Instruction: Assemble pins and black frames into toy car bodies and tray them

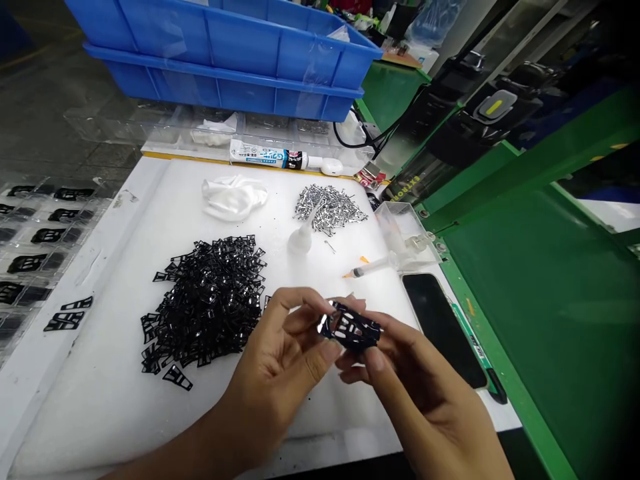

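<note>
Two hands, one part: fingers of left hand [273,373] and right hand [430,407] both closed on a glossy black slotted frame [351,328], one end each, raised above the table [115,400] toward its near edge. Pile of black slotted plates [215,300] toward left edge; loose plate [177,377] just beside it. Silvery metal pins [330,208] heaped toward far edge, white squeeze bottle [300,239] in front. Syringe [373,267] near right edge; smartphone [443,327] along right edge, toward near right corner.

Head-worn view, facing forward, down; near worktop [110,413]
</note>
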